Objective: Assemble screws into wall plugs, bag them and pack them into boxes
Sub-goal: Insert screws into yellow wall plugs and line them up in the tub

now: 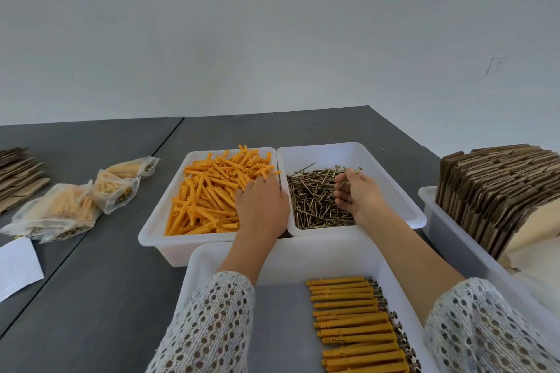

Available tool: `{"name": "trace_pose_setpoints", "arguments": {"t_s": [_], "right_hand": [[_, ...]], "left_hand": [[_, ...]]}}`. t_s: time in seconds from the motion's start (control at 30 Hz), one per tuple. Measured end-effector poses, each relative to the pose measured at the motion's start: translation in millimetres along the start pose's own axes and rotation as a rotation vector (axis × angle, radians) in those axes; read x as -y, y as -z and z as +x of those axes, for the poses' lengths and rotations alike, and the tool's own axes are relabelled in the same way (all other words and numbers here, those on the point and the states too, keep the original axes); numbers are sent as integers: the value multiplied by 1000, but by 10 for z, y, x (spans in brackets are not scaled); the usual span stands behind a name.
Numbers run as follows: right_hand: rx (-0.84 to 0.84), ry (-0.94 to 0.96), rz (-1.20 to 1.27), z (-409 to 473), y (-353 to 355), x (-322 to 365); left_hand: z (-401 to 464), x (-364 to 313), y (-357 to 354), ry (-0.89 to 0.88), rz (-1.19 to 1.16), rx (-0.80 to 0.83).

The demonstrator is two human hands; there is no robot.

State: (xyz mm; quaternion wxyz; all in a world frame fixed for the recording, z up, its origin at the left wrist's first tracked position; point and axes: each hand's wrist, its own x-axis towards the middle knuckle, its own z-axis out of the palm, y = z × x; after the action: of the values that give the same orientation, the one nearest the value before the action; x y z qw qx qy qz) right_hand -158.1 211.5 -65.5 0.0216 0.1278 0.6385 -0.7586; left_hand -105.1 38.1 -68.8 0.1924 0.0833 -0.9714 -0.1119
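Two white tubs side by side on the dark grey surface (100, 275): plug tub (157, 236) heaped with loose orange wall plugs (209, 194), screw tub (391, 191) just right of it, rims touching, holding a pile of brass screws (312, 206).

Left hand (262, 203) palm down over the right end of the plug tub, fingertips buried among the plugs; grip hidden by the back of the hand, so impossible to tell whether anything is held. Right hand (357, 194) over the screw tub, fingers curled, pinching one screw (347, 180) lifted clear of the pile at a slant. Both forearms in white open-knit sleeves (209, 324), cut off at the bottom edge.

Nearer than the plug tub, a third tub (194, 281) with a neat row of plugs with screws fitted (354, 321), screw heads poking out at the right; row cut off at the bottom edge.

Left of the plug tub, filled clear bags (69, 206), print too blurred to read, a white paper (18, 266) partly out of view, and flat cardboard (18, 169) cropped by the left edge. Right of the screw tub, a fourth tub (439, 221) packed with upright folded cardboard boxes (500, 191), cropped on the right.
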Motion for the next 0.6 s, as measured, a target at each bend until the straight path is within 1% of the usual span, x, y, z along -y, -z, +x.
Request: {"name": "trace_pose_setpoints", "arguments": {"t_s": [0.1, 0.2, 0.27, 0.3, 0.37, 0.47, 0.6], "right_hand": [[-9, 4, -9, 0, -6, 0], [3, 15, 13, -3, -11, -5], [28, 34, 54, -18, -19, 0], [38, 47, 73, -30, -24, 4], [40, 85, 113, -55, -35, 15], [-5, 147, 172, -80, -41, 32], [-72, 200, 176, -93, -52, 34]], "left_hand": [[10, 29, 18, 50, -52, -51], [10, 107, 18, 90, -283, -131], [7, 128, 16, 27, -460, -163], [3, 126, 17, -29, -508, -166], [-14, 107, 27, -154, -517, -153], [-22, 81, 18, -311, -400, -119], [-4, 86, -9, -354, -312, -104]]}}
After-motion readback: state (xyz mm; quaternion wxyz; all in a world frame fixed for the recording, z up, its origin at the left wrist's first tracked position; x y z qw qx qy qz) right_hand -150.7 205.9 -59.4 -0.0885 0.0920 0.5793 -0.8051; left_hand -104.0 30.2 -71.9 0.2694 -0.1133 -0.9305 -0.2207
